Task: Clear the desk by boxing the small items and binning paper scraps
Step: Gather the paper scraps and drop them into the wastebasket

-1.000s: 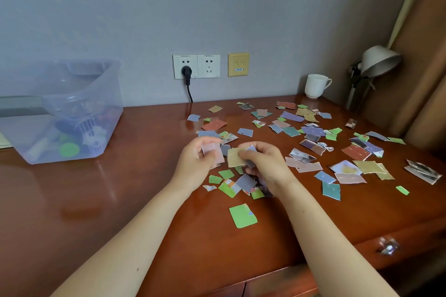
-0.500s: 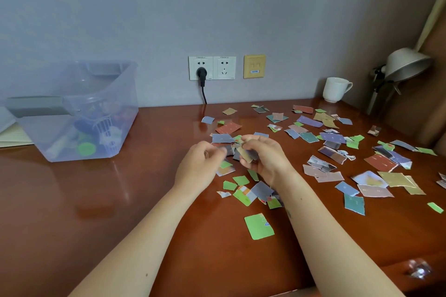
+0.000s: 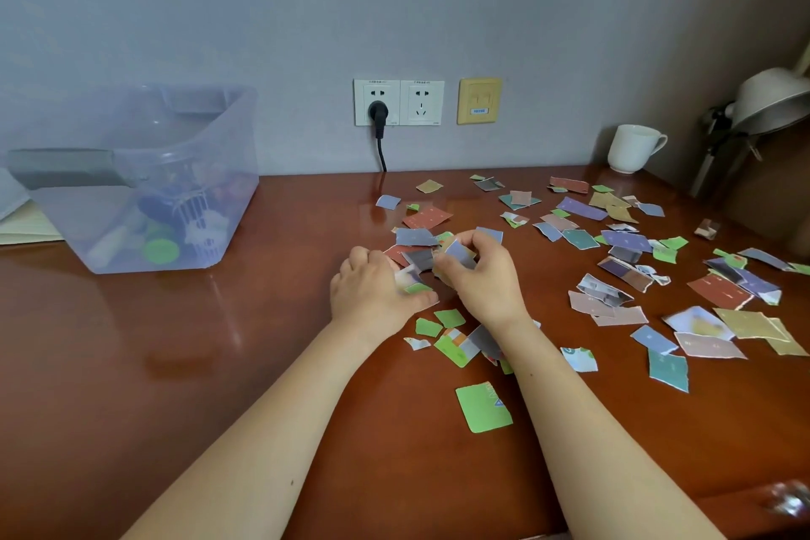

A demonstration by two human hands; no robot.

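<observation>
Paper scraps [image 3: 622, 241] are strewn over the right half of the wooden desk [image 3: 175, 364], and a denser cluster is gathered at the middle, where the two hands nearly meet. A small bundle of these scraps is pinched by the right hand [image 3: 482, 281]; its fingers are curled over the top, and a grey-blue piece [image 3: 460, 252] is turned upward between fingertips and thumb. The left hand [image 3: 372, 294] is curled as well, with a pale piece and a green piece [image 3: 414, 284] held at its fingertips and the thumb stretched toward the right hand. How many pieces are held by each hand cannot be told.

A red scrap [image 3: 427, 217] is seen just beyond the hands. Several green scraps lie just below them, and part of that group is covered by the right forearm. A larger green piece [image 3: 483, 407] lies alone nearer the front edge, between the forearms.

A clear plastic box [image 3: 236, 171] is placed well apart to the left, against the wall; small items, among them a round green one [image 3: 161, 250], can be made out through its side. A white mug [image 3: 631, 147] is set at the back right, beside a desk lamp [image 3: 771, 101]. A black plug [image 3: 378, 112] is seated in the wall socket behind the desk.
</observation>
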